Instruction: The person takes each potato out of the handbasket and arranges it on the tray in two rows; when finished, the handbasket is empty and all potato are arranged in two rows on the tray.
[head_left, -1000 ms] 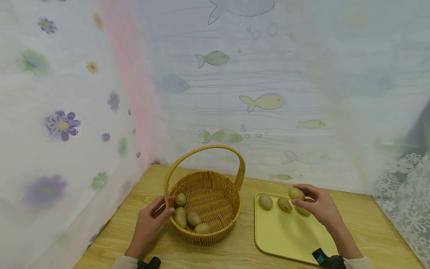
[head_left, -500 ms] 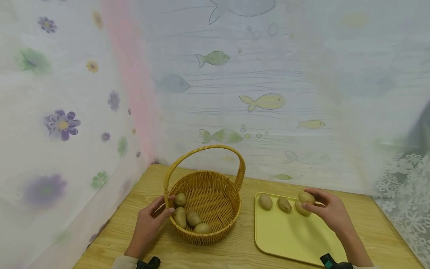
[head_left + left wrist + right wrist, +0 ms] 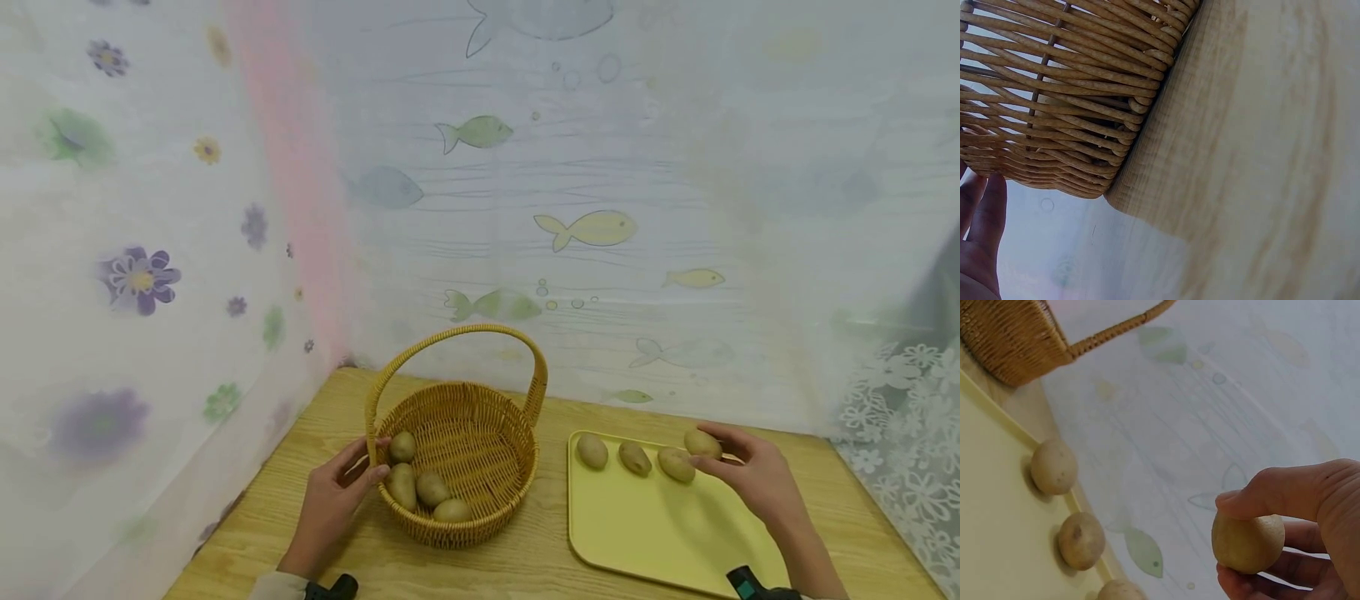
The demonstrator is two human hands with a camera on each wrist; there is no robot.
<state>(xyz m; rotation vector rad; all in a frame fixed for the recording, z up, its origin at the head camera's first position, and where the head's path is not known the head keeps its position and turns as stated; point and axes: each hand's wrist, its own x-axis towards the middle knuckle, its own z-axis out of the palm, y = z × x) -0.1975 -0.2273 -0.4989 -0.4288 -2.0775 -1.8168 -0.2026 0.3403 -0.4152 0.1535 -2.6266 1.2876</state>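
Your right hand (image 3: 757, 475) holds a potato (image 3: 702, 444) over the far side of a yellow tray (image 3: 630, 525), thumb on the near side and fingers beyond, the grip no wider than what it carries. In judgement, everything turns on the gap to its neighbour: the held potato is just right of the end potato (image 3: 677, 464) in a row of three, close enough that contact cannot be ruled out from the head view. The right wrist view sets it against the fish-patterned backdrop (image 3: 1191, 425), apparently raised; how high cannot be told. Its long axis is partly hidden by your thumb but seems to run side to side, while the end potato slants from far left to near right. That neighbour is the closest obstacle on the left.

Along the tray's far edge, the middle potato (image 3: 635, 458) and leftmost potato (image 3: 592, 451) lie apart from each other. Your right forearm masks part of the tray's right side.

Well to the left on the wooden counter (image 3: 543, 508), your left hand (image 3: 337, 497) pinches the rim of a wicker basket (image 3: 480, 450) near the foot of its handle (image 3: 538, 385), which arches upright overhead. Four potatoes (image 3: 432, 488) cluster inside, at the basket's left and near side. Your right hand is nearer the tray, your left nearer the basket.
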